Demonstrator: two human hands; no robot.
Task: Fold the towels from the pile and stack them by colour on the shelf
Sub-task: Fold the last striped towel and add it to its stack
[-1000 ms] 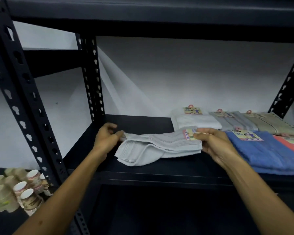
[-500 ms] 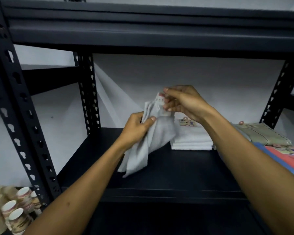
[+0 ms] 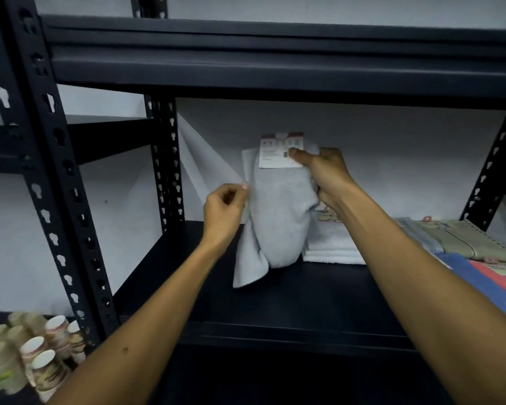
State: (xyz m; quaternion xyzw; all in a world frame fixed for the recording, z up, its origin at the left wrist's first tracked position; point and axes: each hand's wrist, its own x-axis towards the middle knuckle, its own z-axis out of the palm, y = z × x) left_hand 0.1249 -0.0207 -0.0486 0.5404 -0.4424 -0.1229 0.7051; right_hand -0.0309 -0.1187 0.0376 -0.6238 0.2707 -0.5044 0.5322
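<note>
The grey towel [image 3: 278, 217] hangs in the air above the shelf [image 3: 275, 302], clear of the board, so this one is not yet folded or stacked. The right hand [image 3: 327, 176] has its grip closed on the towel's top edge, thumb pressed on the paper label [image 3: 278, 150]. The left hand [image 3: 225, 209] pinches the towel's left edge between thumb and fingertips. The cloth droops in loose, uneven folds below both hands; I judge it is being opened or squared up before a proper fold.

Some of the task looks done. On the shelf to the right lie folded towels side by side: a white towel [image 3: 333, 244] just behind the hanging one, then a pale grey-blue one [image 3: 418, 235], an olive one [image 3: 473, 238], and nearer the front a blue one [image 3: 465, 273] and a red one [image 3: 500, 270], each with a label. Each colour seems to be its own stack, though how many lie in each cannot be told.

The pile itself is out of view, so what is left beyond this towel cannot be judged. Paper cups [image 3: 41, 355] stand at lower left.
</note>
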